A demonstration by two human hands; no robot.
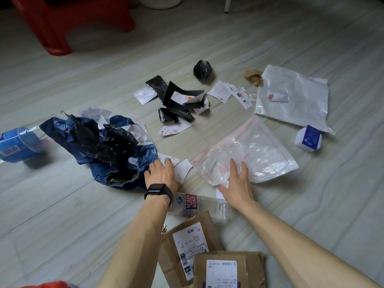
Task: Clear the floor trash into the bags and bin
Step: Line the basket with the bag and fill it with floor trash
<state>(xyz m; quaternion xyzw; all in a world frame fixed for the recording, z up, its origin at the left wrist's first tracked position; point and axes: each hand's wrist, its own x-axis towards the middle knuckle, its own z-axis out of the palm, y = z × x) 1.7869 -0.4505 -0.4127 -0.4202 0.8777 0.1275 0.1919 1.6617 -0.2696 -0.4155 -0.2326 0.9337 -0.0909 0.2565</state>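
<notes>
You can read "SODA DRINK" on the clear bottle (193, 204). The small blue box (309, 138) bears a circled "S".

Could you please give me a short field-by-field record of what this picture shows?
left hand: rests on paper slips, beside blue bag
right hand: flat on clear zip bag
between the forearms: soda bottle, brown envelopes
farther off: white mailer, black scraps
</notes>
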